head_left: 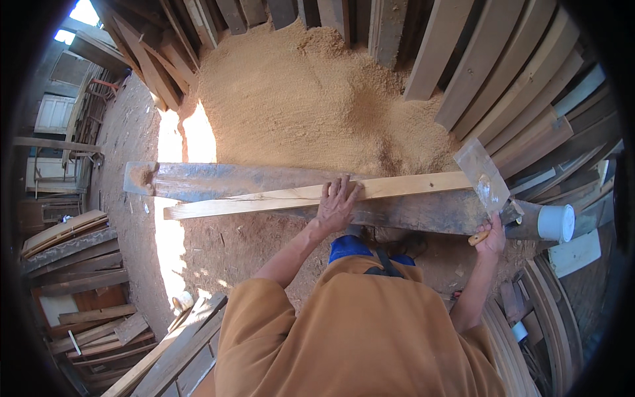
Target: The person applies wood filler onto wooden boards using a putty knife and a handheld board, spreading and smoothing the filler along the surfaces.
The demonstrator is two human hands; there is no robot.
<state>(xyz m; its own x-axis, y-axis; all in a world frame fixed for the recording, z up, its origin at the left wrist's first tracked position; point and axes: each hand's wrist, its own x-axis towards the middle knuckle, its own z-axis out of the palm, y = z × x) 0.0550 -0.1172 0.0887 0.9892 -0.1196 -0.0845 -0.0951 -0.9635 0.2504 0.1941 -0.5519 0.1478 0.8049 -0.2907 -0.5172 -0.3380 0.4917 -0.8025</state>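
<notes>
A long pale wooden strip (278,198) lies lengthwise along a dark, worn plank (251,177), its left end jutting out past the plank's near edge. My left hand (338,206) rests on the middle of the strip, fingers stretched and spread over its top. At the strip's right end, my right hand (491,236) is closed round the wooden handle (477,238) of what looks like a handsaw. Its wide, shiny blade (486,177) reaches forward from the hand across the strip. Whether the teeth touch the wood is not visible.
A heap of sawdust (284,99) spreads beyond the plank. Upright boards (509,66) lean at the far right. A white bucket (555,223) sits at the plank's right end. Stacked timber (86,291) lies on the left, and more boards (175,351) stand near my left side.
</notes>
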